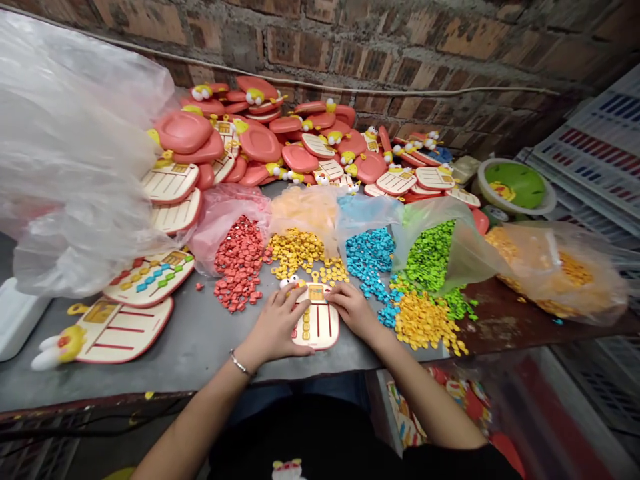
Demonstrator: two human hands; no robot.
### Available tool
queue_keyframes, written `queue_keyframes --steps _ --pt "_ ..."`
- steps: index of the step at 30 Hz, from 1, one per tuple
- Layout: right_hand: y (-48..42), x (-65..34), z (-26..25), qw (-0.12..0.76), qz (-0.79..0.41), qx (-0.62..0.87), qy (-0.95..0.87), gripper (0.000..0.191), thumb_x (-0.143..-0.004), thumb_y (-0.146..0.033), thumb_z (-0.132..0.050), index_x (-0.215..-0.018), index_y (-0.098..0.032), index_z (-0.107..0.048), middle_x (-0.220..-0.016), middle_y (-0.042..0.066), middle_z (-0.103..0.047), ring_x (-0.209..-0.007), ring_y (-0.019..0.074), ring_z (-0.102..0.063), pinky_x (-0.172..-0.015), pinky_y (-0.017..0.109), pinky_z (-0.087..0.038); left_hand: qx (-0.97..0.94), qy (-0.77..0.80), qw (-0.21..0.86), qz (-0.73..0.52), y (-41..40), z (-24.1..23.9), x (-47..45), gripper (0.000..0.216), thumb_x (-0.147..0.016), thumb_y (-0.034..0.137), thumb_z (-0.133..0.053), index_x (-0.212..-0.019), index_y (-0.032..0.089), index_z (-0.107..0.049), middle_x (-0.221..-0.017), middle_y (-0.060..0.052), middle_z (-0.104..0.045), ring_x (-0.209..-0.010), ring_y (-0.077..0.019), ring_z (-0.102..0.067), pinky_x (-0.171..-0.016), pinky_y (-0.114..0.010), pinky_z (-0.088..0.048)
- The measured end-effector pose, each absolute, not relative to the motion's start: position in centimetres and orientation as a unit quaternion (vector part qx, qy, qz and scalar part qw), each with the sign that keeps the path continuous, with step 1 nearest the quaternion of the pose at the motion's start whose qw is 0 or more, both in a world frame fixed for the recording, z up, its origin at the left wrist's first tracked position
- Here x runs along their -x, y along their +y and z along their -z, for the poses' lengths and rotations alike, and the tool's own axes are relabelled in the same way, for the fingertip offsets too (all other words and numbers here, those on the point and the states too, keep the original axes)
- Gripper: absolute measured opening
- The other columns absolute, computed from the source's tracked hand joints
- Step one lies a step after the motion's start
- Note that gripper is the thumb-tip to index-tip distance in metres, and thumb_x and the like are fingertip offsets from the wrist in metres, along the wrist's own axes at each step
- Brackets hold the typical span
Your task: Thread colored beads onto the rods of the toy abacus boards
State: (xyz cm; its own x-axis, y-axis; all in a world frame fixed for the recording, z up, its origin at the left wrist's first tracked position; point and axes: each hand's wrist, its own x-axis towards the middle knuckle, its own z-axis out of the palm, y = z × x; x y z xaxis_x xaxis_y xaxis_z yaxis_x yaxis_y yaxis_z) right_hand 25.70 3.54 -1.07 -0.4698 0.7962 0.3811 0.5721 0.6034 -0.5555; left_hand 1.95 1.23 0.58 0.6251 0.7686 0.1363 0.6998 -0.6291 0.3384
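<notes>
A small cream toy abacus board with red bars lies on the grey table in front of me. A column of yellow beads sits on its left bar. My left hand rests on the board's left edge, fingers curled and pinched at the yellow beads. My right hand lies at the board's upper right corner, fingers bent down onto it. Behind the board lie piles of red beads, yellow beads, blue beads, green beads and more yellow beads.
A heap of red toy boards is stacked against the brick wall. Two boards lie at the left, one filled with coloured beads. A big clear plastic bag fills the left. A bag of orange beads and a green bowl sit right.
</notes>
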Motion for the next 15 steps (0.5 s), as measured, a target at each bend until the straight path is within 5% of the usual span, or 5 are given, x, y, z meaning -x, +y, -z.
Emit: queue_keyframes --steps 15 --pt "2.6 -22.9 2.1 0.379 -0.252 0.444 -0.772 0.019 -0.09 -0.017 -0.054 -0.089 -0.023 -0.072 -0.085 0.006 -0.067 -0.083 0.0206 -0.062 -0.076 0.036 -0.051 -0.889 0.428 0.109 -0.124 1.0 -0.4 -2.4 0.086 -0.058 0.064 -0.075 -0.128 0.02 -0.052 -0.147 -0.014 -0.04 -0.135 -0.0424 -0.025 -0.106 -0.056 -0.025"
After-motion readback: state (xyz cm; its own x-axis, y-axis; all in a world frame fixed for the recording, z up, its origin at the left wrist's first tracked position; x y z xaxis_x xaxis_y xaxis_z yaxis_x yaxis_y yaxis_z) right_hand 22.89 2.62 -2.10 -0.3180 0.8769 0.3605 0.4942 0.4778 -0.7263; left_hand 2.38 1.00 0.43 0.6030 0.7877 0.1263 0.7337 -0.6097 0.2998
